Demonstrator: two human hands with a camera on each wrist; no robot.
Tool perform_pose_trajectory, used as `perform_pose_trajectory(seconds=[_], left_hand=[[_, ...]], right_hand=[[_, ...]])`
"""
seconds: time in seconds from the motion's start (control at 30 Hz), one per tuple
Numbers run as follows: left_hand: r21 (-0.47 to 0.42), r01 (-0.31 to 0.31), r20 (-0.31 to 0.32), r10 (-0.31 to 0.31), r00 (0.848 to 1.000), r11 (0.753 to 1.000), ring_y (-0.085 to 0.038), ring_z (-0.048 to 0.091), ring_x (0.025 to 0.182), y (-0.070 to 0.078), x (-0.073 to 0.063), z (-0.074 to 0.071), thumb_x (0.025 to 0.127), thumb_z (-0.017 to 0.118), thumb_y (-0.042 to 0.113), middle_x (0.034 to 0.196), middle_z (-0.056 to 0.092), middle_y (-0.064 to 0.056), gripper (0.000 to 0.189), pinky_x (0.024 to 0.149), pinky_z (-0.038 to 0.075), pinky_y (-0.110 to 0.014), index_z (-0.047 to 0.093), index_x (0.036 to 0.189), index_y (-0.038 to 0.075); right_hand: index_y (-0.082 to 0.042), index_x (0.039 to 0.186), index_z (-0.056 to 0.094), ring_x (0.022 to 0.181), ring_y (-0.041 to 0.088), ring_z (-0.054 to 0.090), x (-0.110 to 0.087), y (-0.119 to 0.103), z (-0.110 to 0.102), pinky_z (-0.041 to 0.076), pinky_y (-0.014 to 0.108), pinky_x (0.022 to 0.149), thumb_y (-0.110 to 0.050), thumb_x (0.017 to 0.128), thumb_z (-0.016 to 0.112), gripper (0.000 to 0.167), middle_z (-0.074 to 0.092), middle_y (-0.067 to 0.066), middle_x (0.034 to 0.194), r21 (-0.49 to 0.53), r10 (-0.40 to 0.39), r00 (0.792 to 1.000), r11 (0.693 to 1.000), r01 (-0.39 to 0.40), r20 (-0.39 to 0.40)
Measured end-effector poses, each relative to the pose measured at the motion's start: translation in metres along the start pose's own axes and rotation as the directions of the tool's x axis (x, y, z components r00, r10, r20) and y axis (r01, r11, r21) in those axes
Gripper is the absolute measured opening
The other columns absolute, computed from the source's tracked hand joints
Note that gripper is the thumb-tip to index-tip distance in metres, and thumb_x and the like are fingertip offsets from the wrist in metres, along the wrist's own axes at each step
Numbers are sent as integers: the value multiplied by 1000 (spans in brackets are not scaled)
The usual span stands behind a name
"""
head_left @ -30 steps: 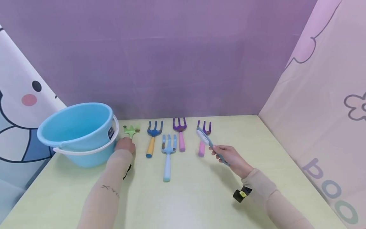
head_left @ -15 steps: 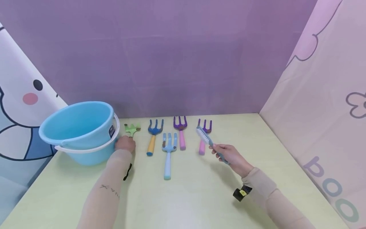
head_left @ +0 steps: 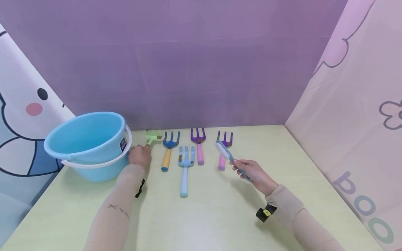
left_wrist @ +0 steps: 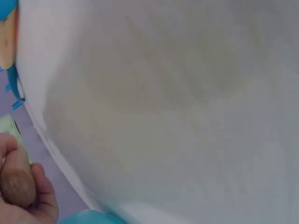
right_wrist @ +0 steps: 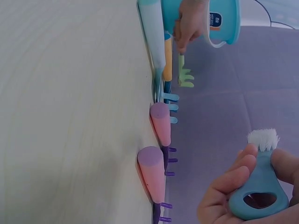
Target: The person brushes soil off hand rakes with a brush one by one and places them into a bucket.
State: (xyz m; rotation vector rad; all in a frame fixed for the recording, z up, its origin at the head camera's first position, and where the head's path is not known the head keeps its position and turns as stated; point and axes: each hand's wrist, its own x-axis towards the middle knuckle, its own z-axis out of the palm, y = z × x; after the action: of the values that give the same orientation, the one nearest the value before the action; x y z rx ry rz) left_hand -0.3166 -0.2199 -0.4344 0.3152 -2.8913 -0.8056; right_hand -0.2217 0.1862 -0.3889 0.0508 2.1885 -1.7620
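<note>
My left hand grips the handle of a small green hand fork beside the blue bucket. Brown patches mark the fork's prongs, and in the right wrist view it is raised off the tabletop. In the left wrist view, curled fingers wrap the rounded handle end. My right hand holds a blue-grey scrubbing brush with white bristles, over a purple fork with a pink handle. Between the hands lie a blue fork with a yellow handle, a light blue fork and another purple-and-pink fork.
The light blue bucket with a white handle stands at the left of the pale table. A purple backdrop rises behind the table's back edge, with printed cloth along the right side.
My left hand has shifted slightly right, and the green fork has swung up and to the right, off the tabletop. The right hand and brush stay in place.
</note>
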Motion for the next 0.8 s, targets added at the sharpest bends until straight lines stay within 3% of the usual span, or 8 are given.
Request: perform_pose_trajectory(seconds=[0.07, 0.13, 0.47, 0.6, 0.8], left_hand=[[-129, 47, -4, -48, 999, 991, -38, 53, 95, 3, 1, -1, 95, 34, 35, 105, 57, -26, 49, 88, 40, -50, 60, 104, -5], [-173, 55, 12, -54, 998, 983, -35, 53, 99, 4, 1, -2, 94, 36, 39, 110, 56, -22, 50, 91, 40, -48, 58, 111, -2], [-246, -69, 27, 78, 997, 967, -30, 56, 96, 14, -4, -7, 92, 40, 47, 110, 62, -17, 52, 84, 45, -41, 58, 114, 3], [-289, -78, 43, 94, 995, 954, -28, 56, 99, 21, -9, -11, 92, 42, 50, 112, 63, -14, 52, 86, 44, -41, 59, 114, 6], [-383, -41, 93, 82, 992, 923, -27, 56, 104, 34, -17, -15, 89, 46, 53, 113, 63, -10, 55, 86, 45, -40, 58, 119, 9]], right_hand=[[2, 124, 53, 79, 16, 47, 0, 0, 0, 41, 25, 71, -35, 92, 51, 49, 59, 1, 92, -1, 0, 1000, 1000, 0, 3], [2, 125, 53, 80, 16, 47, -1, 0, 1, 41, 26, 72, -36, 92, 51, 49, 59, 0, 92, -6, -2, 1000, 1000, 2, 9], [2, 125, 53, 79, 16, 46, 1, -3, 2, 41, 26, 72, -35, 93, 50, 49, 58, -1, 91, -16, -19, 1000, 1000, 20, 25], [2, 124, 54, 79, 16, 48, 1, -4, 3, 41, 27, 73, -35, 93, 51, 48, 58, 0, 92, -7, -21, 999, 1000, 21, 27], [1, 123, 54, 77, 13, 48, -1, -5, 5, 42, 27, 75, -33, 93, 50, 45, 58, 1, 92, 4, -25, 999, 1000, 25, 33]])
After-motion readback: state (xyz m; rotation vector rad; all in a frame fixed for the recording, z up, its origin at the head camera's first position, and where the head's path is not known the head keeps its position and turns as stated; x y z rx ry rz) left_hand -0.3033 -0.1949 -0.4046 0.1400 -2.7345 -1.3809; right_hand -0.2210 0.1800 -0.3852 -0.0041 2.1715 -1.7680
